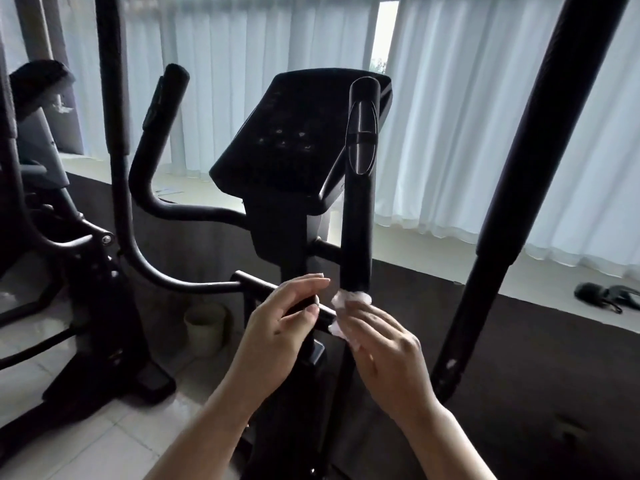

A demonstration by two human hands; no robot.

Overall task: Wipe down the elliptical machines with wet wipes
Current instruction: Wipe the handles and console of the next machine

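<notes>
White wet wipe [349, 299] under right hand [384, 351]

Black elliptical machine [298, 140], white wet wipe [349, 299] (faintly pink), pale blue-white curtains [467, 116].

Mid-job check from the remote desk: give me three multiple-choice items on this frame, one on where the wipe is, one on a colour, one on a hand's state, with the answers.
1. Where is the wet wipe?
A. On the console
B. At the lower end of the upright handlebar, in the right hand
C. On the floor

2. What colour is the console?
A. Black
B. White
C. Red

3. What is the left hand doing?
A. Hanging idle
B. Holding a bottle
C. Gripping the horizontal bar

Answers: 1 B, the right hand presses the wipe against the base of the upright handlebar. 2 A, the console is black like the frame. 3 C, fingers and thumb curl round the horizontal bar.
</notes>
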